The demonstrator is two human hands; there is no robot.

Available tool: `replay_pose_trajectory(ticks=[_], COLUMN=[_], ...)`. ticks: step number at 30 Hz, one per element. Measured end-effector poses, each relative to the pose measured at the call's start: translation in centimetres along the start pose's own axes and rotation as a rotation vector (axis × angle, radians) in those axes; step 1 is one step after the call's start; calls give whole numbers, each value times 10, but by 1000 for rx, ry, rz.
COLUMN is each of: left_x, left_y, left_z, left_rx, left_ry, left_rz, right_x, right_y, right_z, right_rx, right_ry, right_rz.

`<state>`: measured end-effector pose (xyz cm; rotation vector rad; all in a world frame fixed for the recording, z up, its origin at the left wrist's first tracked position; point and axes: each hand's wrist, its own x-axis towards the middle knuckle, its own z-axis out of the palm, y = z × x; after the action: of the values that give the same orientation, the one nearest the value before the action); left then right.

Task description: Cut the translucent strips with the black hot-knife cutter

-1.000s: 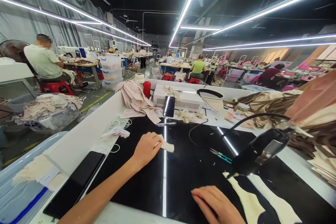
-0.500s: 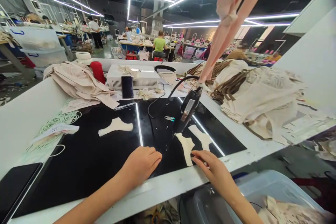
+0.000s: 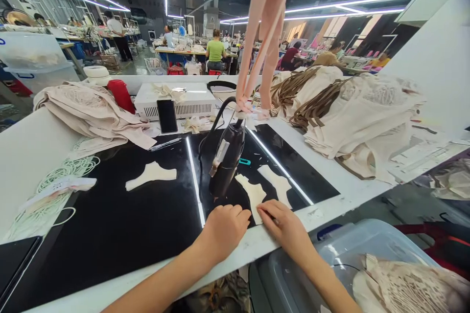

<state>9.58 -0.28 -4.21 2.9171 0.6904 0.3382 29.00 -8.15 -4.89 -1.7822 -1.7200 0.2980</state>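
My left hand rests at the front edge of the black work surface, its fingers curled; whatever they may hold is hidden. My right hand pinches thumb and forefinger at the lower right edge of a cream fabric piece. A second, similarly shaped cut piece lies just behind that hand. Another cream piece lies flat farther left. Above my left hand hangs a black corded handheld tool, tilted, suspended from pink straps. Part of a teal-handled snips shows behind it.
A white vented box with a phone leaning on it stands at the back. Beige garments pile at left, more garments at right. Green cord lies left. A clear plastic bin sits below right.
My left hand has moved right, closer to my right hand. The hanging tool has swung left and tilted, partly covering the snips. The camera view has shifted slightly.
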Motion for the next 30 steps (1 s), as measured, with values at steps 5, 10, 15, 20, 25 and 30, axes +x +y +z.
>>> replay_pose_trajectory(ticks=[5,10,15,20,25,30], left_x=[2,1,-1,1,3,3], left_y=[2,5,7,6,5,6], left_z=[7,10,11,11,9,11], left_rx=[20,35,59,24,-2,-53], left_ry=[44,65,81,31,7,-22], left_rz=[-13,-8,-3,-8,-13,-29], right_x=[5,9,17,34,60,74], right_y=[0,-2,-6,-7,-11,-23], right_z=[-3,-4,-9,-17,-28,-48], right_rx=[117,202,304,475,701,876], right_ry=[-6,25,121,193,313,537], right_rz=[102,192,280,355,339,183])
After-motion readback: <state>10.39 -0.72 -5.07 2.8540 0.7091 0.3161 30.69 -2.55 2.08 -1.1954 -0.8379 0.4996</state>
